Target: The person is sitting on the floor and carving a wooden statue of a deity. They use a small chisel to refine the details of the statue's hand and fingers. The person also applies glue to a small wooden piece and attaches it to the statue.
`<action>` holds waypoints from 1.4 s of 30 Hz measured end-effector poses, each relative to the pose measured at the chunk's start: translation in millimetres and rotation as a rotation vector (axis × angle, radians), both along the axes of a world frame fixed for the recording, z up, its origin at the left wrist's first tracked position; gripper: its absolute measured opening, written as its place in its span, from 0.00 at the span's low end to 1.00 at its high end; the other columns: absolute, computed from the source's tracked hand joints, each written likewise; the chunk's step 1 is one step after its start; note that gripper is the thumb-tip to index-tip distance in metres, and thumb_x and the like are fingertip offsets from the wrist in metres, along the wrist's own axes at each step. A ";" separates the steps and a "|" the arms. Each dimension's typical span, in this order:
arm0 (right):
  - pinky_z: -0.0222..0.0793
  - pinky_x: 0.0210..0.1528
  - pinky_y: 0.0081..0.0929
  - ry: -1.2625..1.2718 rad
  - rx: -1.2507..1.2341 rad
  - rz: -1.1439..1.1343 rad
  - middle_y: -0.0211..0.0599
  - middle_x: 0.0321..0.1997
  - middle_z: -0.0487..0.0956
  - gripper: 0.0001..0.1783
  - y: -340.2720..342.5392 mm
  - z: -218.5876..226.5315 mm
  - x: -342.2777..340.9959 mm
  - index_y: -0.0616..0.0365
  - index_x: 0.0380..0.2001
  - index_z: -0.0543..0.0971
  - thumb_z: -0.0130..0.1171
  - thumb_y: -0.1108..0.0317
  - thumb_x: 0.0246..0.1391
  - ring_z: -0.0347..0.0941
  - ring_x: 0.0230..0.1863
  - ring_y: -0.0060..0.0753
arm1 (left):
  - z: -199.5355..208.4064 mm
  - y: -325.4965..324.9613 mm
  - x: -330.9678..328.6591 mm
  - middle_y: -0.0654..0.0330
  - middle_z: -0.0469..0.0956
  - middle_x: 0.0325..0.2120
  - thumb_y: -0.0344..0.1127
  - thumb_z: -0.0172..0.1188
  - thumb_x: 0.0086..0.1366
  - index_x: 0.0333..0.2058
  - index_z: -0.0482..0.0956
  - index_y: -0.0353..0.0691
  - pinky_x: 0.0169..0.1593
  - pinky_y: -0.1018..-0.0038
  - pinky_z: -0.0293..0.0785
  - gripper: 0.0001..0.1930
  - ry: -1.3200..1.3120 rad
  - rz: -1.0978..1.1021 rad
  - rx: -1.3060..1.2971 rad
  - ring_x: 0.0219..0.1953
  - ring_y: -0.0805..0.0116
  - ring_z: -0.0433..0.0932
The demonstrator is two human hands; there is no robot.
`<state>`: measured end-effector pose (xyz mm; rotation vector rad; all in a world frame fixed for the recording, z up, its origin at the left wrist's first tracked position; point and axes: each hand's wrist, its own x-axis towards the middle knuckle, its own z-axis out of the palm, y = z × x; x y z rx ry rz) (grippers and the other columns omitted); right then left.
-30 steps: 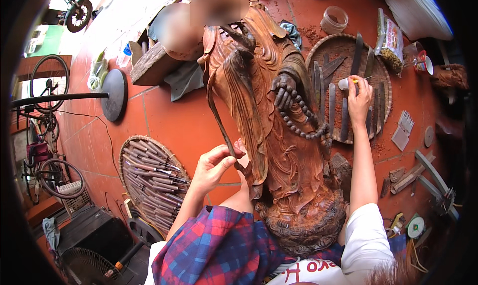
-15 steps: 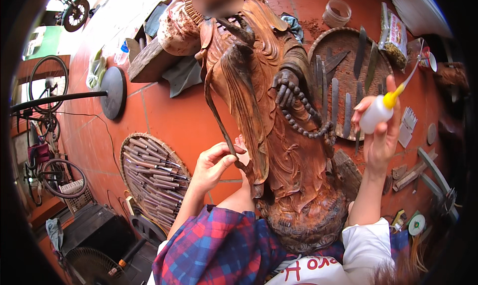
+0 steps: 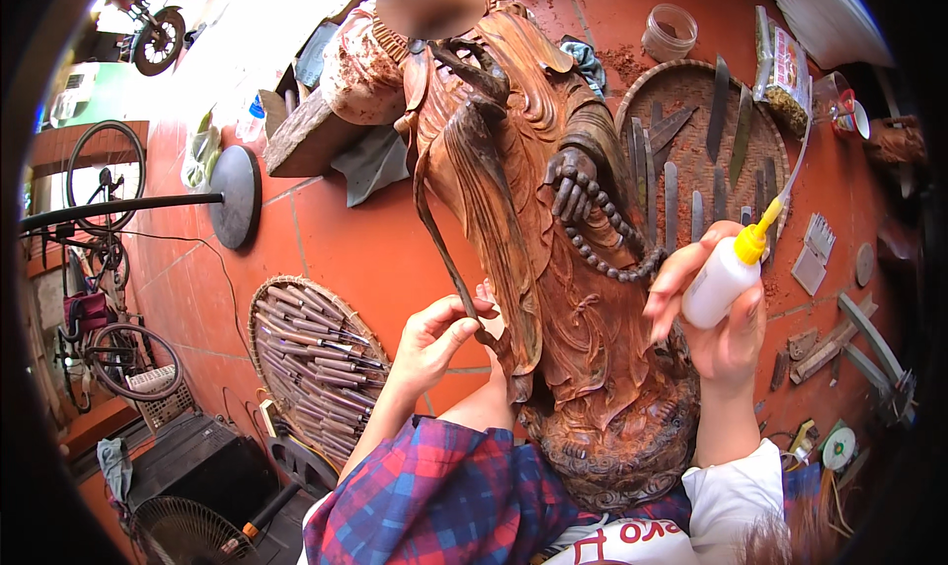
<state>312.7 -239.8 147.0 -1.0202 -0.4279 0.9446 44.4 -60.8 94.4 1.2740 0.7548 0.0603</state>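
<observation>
Head camera view: a carved wooden statue (image 3: 583,338) stretches from its base near 5 o'clock to its head at 12, between a worker's bare hands. At 7 o'clock from the centre of the view, the left hand (image 3: 432,340) pinches the lower end of a slender dark staff (image 3: 444,254) between thumb and fingers. At 3 o'clock, the right hand (image 3: 726,358) grasps a white squeeze bottle (image 3: 719,286), fingers and thumb wrapped around its body, its yellow cap (image 3: 752,241) and long thin nozzle tilted toward 1 o'clock, well apart from the staff. Red lettering marks the worker's white shirt (image 3: 647,537) at 5 o'clock, cut off by the lower edge. A clear bag (image 3: 786,71) at 2 o'clock bears a printed panel, too small to read, with a red-and-white cup (image 3: 851,121) just beside it. A round woven tray (image 3: 681,89) of flat dark files lies at 2 o'clock; wooden-handled tools fill a woven basket (image 3: 256,320) at 8 o'clock. Dark carved beads (image 3: 607,256) loop from the statue's hand.
</observation>
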 end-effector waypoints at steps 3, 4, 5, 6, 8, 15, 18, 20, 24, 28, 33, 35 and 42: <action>0.79 0.22 0.24 0.024 -0.016 0.089 0.70 0.48 0.78 0.37 3.4 8.6 -9.1 0.54 0.50 0.60 0.52 0.31 0.60 0.83 0.30 0.43 | 2.0 -0.2 2.1 0.57 0.81 0.46 0.30 0.56 0.72 0.51 0.78 0.33 0.58 0.71 0.71 0.12 -0.002 -0.002 0.013 0.52 0.69 0.77; 0.80 0.22 0.24 0.021 0.000 0.118 0.78 0.53 0.74 0.34 6.8 6.8 -11.6 0.51 0.46 0.60 0.52 0.31 0.60 0.84 0.30 0.45 | 1.4 0.1 2.4 0.57 0.81 0.46 0.30 0.56 0.72 0.51 0.78 0.33 0.58 0.71 0.71 0.12 -0.008 0.001 0.014 0.52 0.69 0.77; 0.79 0.34 0.24 0.056 0.004 0.188 0.71 0.58 0.73 0.34 6.7 9.6 -14.1 0.54 0.52 0.58 0.52 0.37 0.62 0.83 0.39 0.35 | 2.0 -0.4 2.3 0.57 0.81 0.46 0.30 0.56 0.72 0.51 0.78 0.33 0.58 0.71 0.71 0.12 -0.011 0.002 0.009 0.52 0.69 0.77; 0.78 0.35 0.24 0.031 0.012 0.221 0.70 0.59 0.72 0.33 9.9 10.6 -17.4 0.56 0.52 0.58 0.52 0.38 0.63 0.82 0.39 0.34 | 2.2 -0.7 2.7 0.57 0.81 0.46 0.30 0.56 0.72 0.51 0.78 0.33 0.58 0.71 0.71 0.12 -0.013 0.011 -0.012 0.52 0.68 0.77; 0.76 0.39 0.25 -0.007 0.001 0.277 0.63 0.56 0.75 0.33 16.7 9.5 -24.0 0.60 0.53 0.59 0.51 0.41 0.65 0.81 0.39 0.32 | 1.6 -1.7 1.5 0.57 0.81 0.46 0.30 0.56 0.72 0.51 0.78 0.33 0.58 0.70 0.71 0.12 -0.016 0.009 -0.001 0.52 0.68 0.77; 0.76 0.39 0.29 -0.175 -0.241 0.399 0.46 0.41 0.84 0.27 24.2 21.1 -25.3 0.63 0.53 0.64 0.49 0.49 0.68 0.81 0.36 0.30 | -4.8 -2.1 -1.3 0.56 0.81 0.46 0.30 0.56 0.72 0.51 0.78 0.32 0.59 0.68 0.71 0.13 -0.033 0.012 -0.023 0.52 0.67 0.77; 0.77 0.38 0.30 -0.273 -0.426 0.358 0.44 0.37 0.84 0.24 5.3 34.9 -21.8 0.63 0.52 0.64 0.51 0.53 0.67 0.83 0.34 0.33 | -2.4 -1.6 -2.2 0.56 0.81 0.46 0.30 0.56 0.72 0.51 0.78 0.32 0.59 0.68 0.71 0.12 -0.006 0.010 -0.033 0.52 0.67 0.77; 0.77 0.39 0.27 -0.138 -0.376 0.326 0.44 0.41 0.84 0.22 -4.8 38.1 -19.2 0.62 0.50 0.64 0.56 0.56 0.65 0.83 0.35 0.30 | -0.5 -0.9 -0.1 0.56 0.81 0.46 0.30 0.56 0.72 0.51 0.78 0.32 0.59 0.68 0.71 0.12 -0.020 0.016 -0.032 0.52 0.67 0.78; 0.77 0.39 0.23 0.044 -0.125 0.164 0.44 0.43 0.82 0.28 -4.0 22.4 -24.4 0.60 0.47 0.66 0.72 0.61 0.54 0.82 0.37 0.28 | -2.6 -0.4 0.1 0.56 0.81 0.46 0.29 0.55 0.72 0.51 0.78 0.32 0.59 0.68 0.71 0.12 -0.032 0.011 -0.028 0.52 0.67 0.78; 0.76 0.38 0.20 -0.011 -0.049 -0.071 0.38 0.39 0.80 0.38 -7.8 4.4 -15.7 0.59 0.46 0.68 0.81 0.55 0.40 0.81 0.36 0.27 | -1.0 -3.1 2.1 0.56 0.81 0.47 0.28 0.55 0.72 0.51 0.78 0.32 0.60 0.68 0.71 0.12 -0.043 0.033 -0.029 0.52 0.67 0.78; 0.67 0.29 0.14 -0.087 -0.109 -0.296 0.32 0.35 0.74 0.37 -19.4 -2.5 -8.6 0.58 0.47 0.66 0.74 0.46 0.48 0.71 0.27 0.18 | -5.8 -2.2 0.3 0.56 0.81 0.47 0.29 0.55 0.72 0.51 0.78 0.32 0.59 0.68 0.71 0.12 -0.062 0.019 -0.010 0.52 0.67 0.78; 0.65 0.28 0.13 -0.069 -0.074 -0.333 0.31 0.35 0.73 0.37 -24.9 -5.8 -5.9 0.58 0.47 0.65 0.73 0.45 0.49 0.70 0.27 0.17 | -5.8 -1.8 0.2 0.56 0.81 0.46 0.30 0.55 0.72 0.51 0.78 0.32 0.59 0.69 0.71 0.12 -0.061 0.010 0.003 0.52 0.67 0.78; 0.62 0.25 0.15 0.045 -0.050 -0.412 0.27 0.35 0.71 0.42 -35.0 -29.2 -7.7 0.59 0.45 0.67 0.76 0.38 0.42 0.66 0.25 0.14 | -3.0 -2.5 0.4 0.56 0.81 0.45 0.30 0.56 0.72 0.51 0.78 0.32 0.58 0.69 0.72 0.12 -0.027 0.016 0.001 0.51 0.68 0.78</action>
